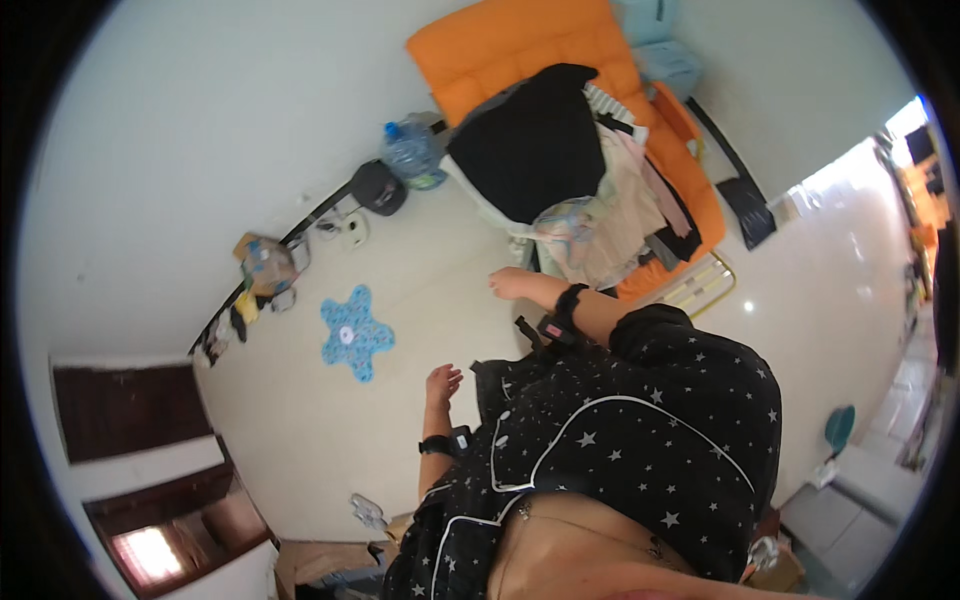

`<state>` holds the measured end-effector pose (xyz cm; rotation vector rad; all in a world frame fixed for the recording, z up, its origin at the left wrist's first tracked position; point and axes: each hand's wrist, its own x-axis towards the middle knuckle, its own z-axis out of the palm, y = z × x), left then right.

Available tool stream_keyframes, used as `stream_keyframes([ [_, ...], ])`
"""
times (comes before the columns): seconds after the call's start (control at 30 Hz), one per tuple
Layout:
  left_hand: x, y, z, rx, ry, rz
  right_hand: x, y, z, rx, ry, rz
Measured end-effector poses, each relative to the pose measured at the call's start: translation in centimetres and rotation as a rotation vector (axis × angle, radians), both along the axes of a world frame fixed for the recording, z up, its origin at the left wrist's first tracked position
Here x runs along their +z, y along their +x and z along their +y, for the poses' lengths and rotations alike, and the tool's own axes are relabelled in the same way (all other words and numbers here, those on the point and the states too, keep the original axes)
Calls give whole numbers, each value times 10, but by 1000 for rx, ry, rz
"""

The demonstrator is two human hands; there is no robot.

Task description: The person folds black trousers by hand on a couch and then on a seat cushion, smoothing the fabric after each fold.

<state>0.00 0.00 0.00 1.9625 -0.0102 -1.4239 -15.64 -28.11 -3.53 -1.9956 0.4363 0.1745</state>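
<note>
My left hand (444, 381) hangs in front of my body over the pale floor, its fingers loosely bent and apart, with nothing in it. My right hand (510, 283) is held out near the low front of a clothes pile, fingers curled closed, and no object shows in it. The pile lies on an orange folding lounge chair (530, 35): a black garment (535, 145) on top, a beige garment (625, 215) and a multicoloured patterned cloth (566, 228) nearer me. Both wrists wear black bands.
A blue star-shaped mat (372, 337) lies on the floor at left. Along the wall stand a large clear water bottle (413, 155), a black cap (378, 187), a white device (354, 230) and a bag (268, 265). A black plastic bag (747, 212) lies right of the chair.
</note>
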Motion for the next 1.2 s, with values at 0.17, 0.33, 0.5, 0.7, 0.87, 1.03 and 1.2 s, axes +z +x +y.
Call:
stream_keyframes([
  [0.17, 11, 42, -133, -331, -47, 101, 25, -6, -85, -289, 282, 378],
  [0.33, -33, 110, -240, -587, -13, 95, -63, -73, -159, -536, 179, 432],
  [0.5, -42, 167, -349, -686, -61, 126, -97, -92, -163, -1140, 541, 373],
  [0.7, -35, 208, -480, -825, -175, 39, -81, -38, -193, -1324, 496, 272],
  [0.87, -30, 175, -543, -1001, -141, 57, -135, 0, -195, -1412, 606, 278],
  [1.03, -16, 120, -556, -1263, -94, 202, -156, 21, -195, -1462, 417, 538],
  [1.2, 3, 130, -560, -1366, -2, 132, -127, 19, -209, -1853, 528, 599],
])
